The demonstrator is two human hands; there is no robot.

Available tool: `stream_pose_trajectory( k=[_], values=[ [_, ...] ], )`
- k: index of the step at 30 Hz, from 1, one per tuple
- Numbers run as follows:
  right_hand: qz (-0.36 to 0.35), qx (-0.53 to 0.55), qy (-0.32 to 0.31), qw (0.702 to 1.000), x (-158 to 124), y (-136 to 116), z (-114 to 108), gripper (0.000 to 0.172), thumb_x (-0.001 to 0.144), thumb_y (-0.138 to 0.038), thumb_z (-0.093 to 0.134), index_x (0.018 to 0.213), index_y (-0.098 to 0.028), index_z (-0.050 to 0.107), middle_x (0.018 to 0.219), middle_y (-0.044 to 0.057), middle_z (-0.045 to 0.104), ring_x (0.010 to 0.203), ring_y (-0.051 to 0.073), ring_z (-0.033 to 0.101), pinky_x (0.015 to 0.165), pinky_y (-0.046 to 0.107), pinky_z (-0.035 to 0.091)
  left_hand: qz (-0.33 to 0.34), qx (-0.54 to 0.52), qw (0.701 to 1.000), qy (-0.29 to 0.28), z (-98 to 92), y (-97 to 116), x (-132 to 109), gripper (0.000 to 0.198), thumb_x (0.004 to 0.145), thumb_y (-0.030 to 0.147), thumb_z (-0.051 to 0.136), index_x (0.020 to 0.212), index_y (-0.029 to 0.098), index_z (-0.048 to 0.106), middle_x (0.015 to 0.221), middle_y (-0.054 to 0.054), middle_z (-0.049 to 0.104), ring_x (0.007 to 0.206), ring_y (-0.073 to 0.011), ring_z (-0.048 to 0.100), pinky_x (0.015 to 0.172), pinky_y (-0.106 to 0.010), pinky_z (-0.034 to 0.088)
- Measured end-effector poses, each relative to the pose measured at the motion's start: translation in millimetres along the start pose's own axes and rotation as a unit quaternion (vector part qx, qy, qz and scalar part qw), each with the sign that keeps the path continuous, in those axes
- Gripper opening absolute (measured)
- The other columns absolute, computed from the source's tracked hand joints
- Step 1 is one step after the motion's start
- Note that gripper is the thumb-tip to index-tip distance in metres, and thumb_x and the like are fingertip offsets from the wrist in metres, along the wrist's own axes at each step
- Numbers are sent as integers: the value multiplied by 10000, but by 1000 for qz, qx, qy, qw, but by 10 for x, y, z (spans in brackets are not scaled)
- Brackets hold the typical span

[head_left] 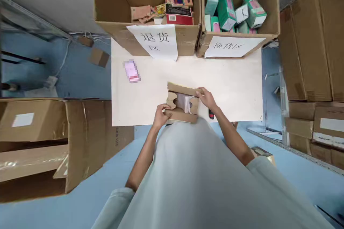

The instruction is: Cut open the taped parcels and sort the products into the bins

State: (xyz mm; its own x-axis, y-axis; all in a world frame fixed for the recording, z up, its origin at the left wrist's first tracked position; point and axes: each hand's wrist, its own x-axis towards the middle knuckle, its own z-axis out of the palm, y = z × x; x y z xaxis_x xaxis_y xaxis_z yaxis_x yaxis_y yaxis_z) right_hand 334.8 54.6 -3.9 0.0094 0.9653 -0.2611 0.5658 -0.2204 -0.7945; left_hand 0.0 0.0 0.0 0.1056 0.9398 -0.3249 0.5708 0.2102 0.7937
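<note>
A small cardboard box [181, 115] lies with its flaps open at the near edge of the white table, close to my body. Inside it shows a pale item [184, 102] in what looks like clear wrapping; its kind is not clear. My left hand [161, 115] grips the box's left side, thumb and fingers on the flap. At the far right corner, my right hand [206, 97] has its fingers closed on the edge of the same box. A red and black object [211, 114], perhaps a tool handle, lies just below my right forearm.
Two large cartons with paper signs stand at the table's back: the left carton [107, 30] contains flat printed packs, the right carton [274, 34] green and white boxes. A pixelated pink object [131, 71] lies on the white table [236, 86]. Big open carton [88, 143] at left; stacked cartons [309, 50] right.
</note>
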Motion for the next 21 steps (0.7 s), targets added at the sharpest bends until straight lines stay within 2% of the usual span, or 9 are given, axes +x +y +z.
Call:
stream_pose_trajectory(
  k=[4,7,10,12,14,17,19,21],
  values=[
    [99,-16,34,994,115,-28,175,655,1041,-552,610,1536,-123,641,1048,128,855,1033,338,786,983,446,605,13,77,996,41,2,102,-52,350,808,25,762,1106,203,717,1261,-122,666,1273,-334,659,1176,-510,547],
    [130,-13,59,990,128,-38,269,712,1060,-536,581,1625,-103,555,954,84,816,980,324,771,974,436,588,59,162,985,26,29,239,-85,441,875,15,674,1269,194,761,1298,-148,675,1263,-350,656,1146,-511,554],
    [122,-2,66,990,93,-31,308,654,1077,-528,564,1611,-151,559,967,70,799,993,315,760,968,422,573,75,197,977,-15,65,391,-73,500,912,14,617,1363,167,768,1288,-158,723,1246,-341,683,1145,-475,554],
    [124,5,64,990,72,-18,318,588,1088,-542,557,1554,-185,587,995,74,801,1008,315,758,965,420,567,53,219,974,-22,89,489,-29,418,972,102,643,1361,152,787,1271,-166,747,1236,-342,704,1140,-454,553],
    [131,9,62,989,65,-4,331,532,1101,-552,546,1504,-208,598,1020,80,806,1013,316,756,968,423,563,25,247,968,-33,119,589,39,337,1057,269,657,1331,154,816,1220,-166,771,1188,-343,730,1090,-437,566],
    [132,5,63,989,76,12,366,484,1120,-550,517,1473,-227,591,1076,97,814,1030,321,754,977,435,561,-4,305,950,-62,196,756,174,437,1118,511,625,1247,164,858,1184,-177,803,1124,-347,761,993,-417,576],
    [133,0,64,989,90,13,390,470,1126,-535,499,1472,-229,585,1136,115,819,1054,328,751,984,445,563,-20,349,934,-79,274,873,267,486,1124,561,613,1175,156,876,1202,-204,814,1134,-361,774,968,-411,573],
    [138,-1,64,988,101,5,406,461,1128,-522,493,1472,-231,589,1164,124,823,1070,335,750,988,451,568,-39,379,919,-99,361,988,343,473,1126,534,619,1121,140,881,1230,-234,816,1164,-376,781,972,-409,571]
  ],
)
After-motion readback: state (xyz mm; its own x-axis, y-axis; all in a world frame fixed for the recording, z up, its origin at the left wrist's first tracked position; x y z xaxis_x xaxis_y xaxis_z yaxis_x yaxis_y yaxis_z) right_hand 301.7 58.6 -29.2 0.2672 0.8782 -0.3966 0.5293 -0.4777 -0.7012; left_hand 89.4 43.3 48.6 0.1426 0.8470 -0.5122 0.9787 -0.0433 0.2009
